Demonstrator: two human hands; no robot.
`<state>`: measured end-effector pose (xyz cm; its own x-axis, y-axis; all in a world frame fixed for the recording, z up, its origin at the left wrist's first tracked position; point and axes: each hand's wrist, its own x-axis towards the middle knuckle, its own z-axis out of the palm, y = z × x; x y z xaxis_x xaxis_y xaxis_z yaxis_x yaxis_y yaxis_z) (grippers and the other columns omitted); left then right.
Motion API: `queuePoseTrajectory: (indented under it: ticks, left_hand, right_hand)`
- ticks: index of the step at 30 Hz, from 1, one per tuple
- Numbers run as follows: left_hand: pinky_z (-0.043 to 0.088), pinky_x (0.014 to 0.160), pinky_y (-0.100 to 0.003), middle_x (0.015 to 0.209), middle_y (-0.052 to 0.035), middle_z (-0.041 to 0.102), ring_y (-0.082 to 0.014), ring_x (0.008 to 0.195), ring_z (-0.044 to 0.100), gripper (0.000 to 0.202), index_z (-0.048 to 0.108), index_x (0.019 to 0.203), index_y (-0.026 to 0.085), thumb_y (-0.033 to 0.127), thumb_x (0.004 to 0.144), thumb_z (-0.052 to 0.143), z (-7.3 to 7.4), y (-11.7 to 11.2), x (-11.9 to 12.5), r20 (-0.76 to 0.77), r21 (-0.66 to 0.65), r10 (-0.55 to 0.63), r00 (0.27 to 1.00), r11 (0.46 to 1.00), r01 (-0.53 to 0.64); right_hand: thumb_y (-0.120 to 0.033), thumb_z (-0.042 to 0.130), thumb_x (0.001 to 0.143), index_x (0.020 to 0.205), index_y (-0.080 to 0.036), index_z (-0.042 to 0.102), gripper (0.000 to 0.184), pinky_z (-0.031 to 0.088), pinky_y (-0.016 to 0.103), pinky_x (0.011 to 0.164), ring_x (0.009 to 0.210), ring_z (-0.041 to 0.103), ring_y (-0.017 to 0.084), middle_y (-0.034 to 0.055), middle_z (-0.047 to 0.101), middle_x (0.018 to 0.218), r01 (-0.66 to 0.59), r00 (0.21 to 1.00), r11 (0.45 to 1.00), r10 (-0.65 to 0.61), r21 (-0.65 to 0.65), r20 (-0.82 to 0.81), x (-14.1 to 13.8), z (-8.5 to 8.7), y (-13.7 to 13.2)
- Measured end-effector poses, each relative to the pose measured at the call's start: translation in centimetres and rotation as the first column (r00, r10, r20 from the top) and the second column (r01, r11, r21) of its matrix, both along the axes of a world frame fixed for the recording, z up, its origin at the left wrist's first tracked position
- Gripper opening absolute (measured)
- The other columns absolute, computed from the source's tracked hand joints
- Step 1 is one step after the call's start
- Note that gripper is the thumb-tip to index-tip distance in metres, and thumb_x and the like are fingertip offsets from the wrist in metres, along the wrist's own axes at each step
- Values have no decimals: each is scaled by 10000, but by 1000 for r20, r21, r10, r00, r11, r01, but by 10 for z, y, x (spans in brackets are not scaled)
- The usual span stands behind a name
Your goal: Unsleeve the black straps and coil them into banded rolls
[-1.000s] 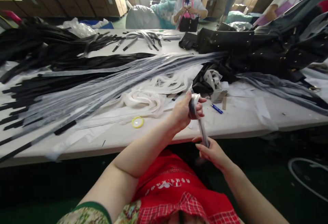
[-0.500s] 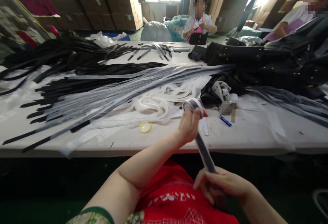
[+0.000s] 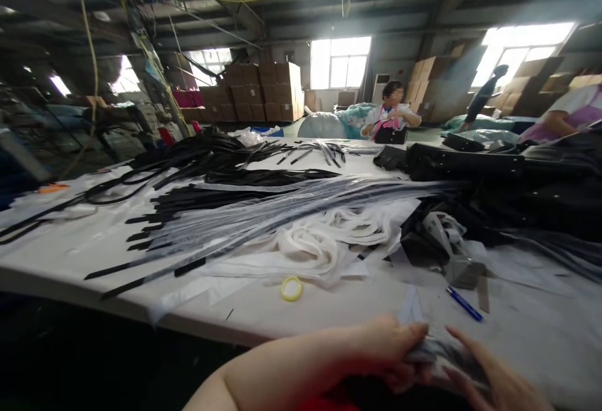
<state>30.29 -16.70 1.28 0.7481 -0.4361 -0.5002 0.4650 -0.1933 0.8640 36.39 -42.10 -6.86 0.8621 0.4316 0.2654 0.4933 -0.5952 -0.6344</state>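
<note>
My left hand [image 3: 385, 351] and my right hand [image 3: 489, 376] meet at the bottom of the view, just over the near edge of the white table [image 3: 70, 254]. Both are closed on a black strap wrapped in clear plastic [image 3: 437, 356], bunched between them. The fingers are partly cut off by the frame. A yellow tape ring [image 3: 291, 288] lies on the table to the left of my hands, and a blue pen [image 3: 464, 304] lies just beyond them.
Long black straps [image 3: 197, 160] and plastic-sleeved straps [image 3: 263, 216] cover the table's left and middle, with white strips [image 3: 315, 245] in a heap. Black bags [image 3: 508, 179] pile at the right. A person [image 3: 390, 119] works at the far end; another's arm [image 3: 564, 116] shows at right. Cardboard boxes [image 3: 263, 91] stand behind.
The camera has tilted up, so the room and ceiling show. My hands have come together low in view, the strap bunched between them instead of stretched from raised left hand to lower right hand.
</note>
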Motion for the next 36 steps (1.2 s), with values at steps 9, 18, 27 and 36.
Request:
queuePoseTrajectory:
  ticks: [9,18,27,36]
  left_hand:
    - [476,587,-238,530,39,485,-89,478,484,543,701,984,84,572,949,464,-15,-4,4,-280,-832,147,949,455,-316]
    - [521,826,-316,917,-49,707,-174,838,676,468,698,1034,160,440,689,845,-51,4,-26,-197,-806,216,956,519,-284]
    - [461,1002,-461,1289,-179,603,-293,1121,616,691,392,1457,156,521,895,558,-45,17,-54,518,123,-27,855,991,-44]
    - [498,904,-283,1087,-70,725,-193,990,672,342,655,1159,210,391,982,425,-64,17,-103,540,252,-39,841,961,-118]
  right_hand:
    - [-530,602,864,834,-214,609,318,397,284,483,468,331,130,-41,359,516,374,649,591,383,715,-657,-80,25,102]
    - [-658,556,863,964,-197,640,480,378,258,467,453,338,110,-33,450,539,426,661,646,257,634,-705,-84,16,88]
    - [-397,625,874,1113,-187,675,322,474,396,923,981,621,286,85,693,1077,-441,594,881,431,173,-679,-73,40,56]
    - [-481,723,785,1055,-176,694,408,538,364,788,890,652,277,72,721,943,-343,548,899,427,273,-719,-98,7,67]
